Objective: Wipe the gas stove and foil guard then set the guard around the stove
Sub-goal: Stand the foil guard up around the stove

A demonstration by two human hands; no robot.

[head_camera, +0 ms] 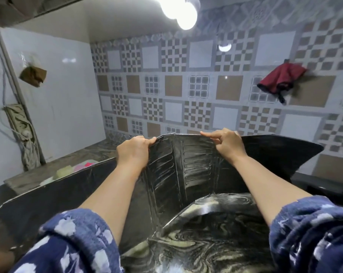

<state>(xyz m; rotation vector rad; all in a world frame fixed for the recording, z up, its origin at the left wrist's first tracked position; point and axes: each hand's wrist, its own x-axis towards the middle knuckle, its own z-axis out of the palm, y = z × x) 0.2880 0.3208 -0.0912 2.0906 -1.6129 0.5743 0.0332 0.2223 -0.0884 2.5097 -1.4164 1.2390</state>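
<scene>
Marbled dark worktop under patterned wall tiles, a red cloth hanging up on the wall. No containers I can make out. The foil guard stands upright toward the worktop's back edge, left hand and right hand each pinching its top rim, panels folding out on both sides.

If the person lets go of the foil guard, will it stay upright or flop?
The foil guard is probably light and bendy: both hands pinch only its top edge. Its folded, ribbed panels likely help it stand, though a push could tip it.
</scene>
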